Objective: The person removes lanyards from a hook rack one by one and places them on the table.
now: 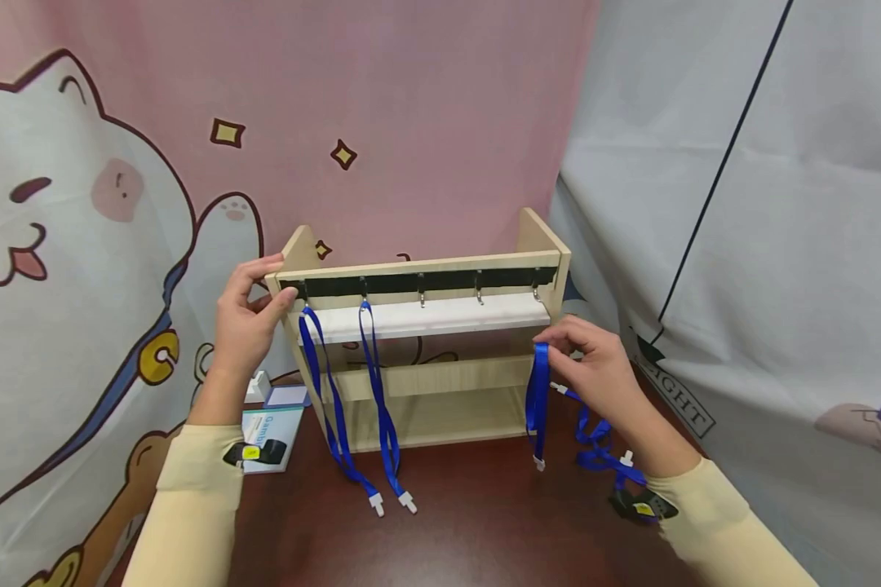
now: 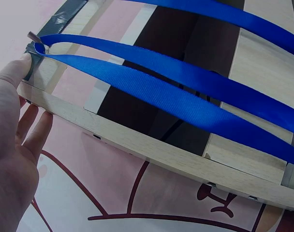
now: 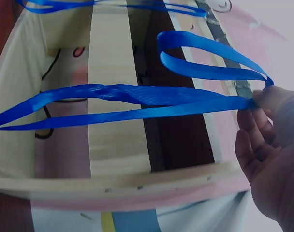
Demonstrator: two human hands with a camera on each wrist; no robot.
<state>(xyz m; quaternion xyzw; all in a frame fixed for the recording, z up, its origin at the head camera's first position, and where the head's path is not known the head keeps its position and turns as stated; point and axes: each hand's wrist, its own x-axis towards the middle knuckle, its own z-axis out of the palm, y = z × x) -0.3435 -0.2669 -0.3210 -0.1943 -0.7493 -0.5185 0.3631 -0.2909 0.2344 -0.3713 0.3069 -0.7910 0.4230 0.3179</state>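
A light wooden rack [image 1: 429, 383] stands on the table, with a black strip [image 1: 392, 284] of metal hooks along its upper front. At its upper left corner my left hand [image 1: 248, 322] grips the side panel, thumb on the front near the first hook and fingers along the outer side. Two blue lanyards [image 1: 388, 432] with white clips hang from the two leftmost hooks. My right hand [image 1: 591, 359] pinches another blue lanyard [image 3: 185, 99] between thumb and fingers, below the rightmost hook. A small loop of it stands out past the fingers in the right wrist view; its clip dangles lower down.
More blue lanyard [image 1: 595, 459] lies on the dark red table [image 1: 440, 530] to the right, partly behind my right wrist. Left of the rack are a light blue booklet [image 1: 273, 432] and a small white object [image 1: 258, 386]. Printed cloth [image 1: 440, 122] hangs behind.
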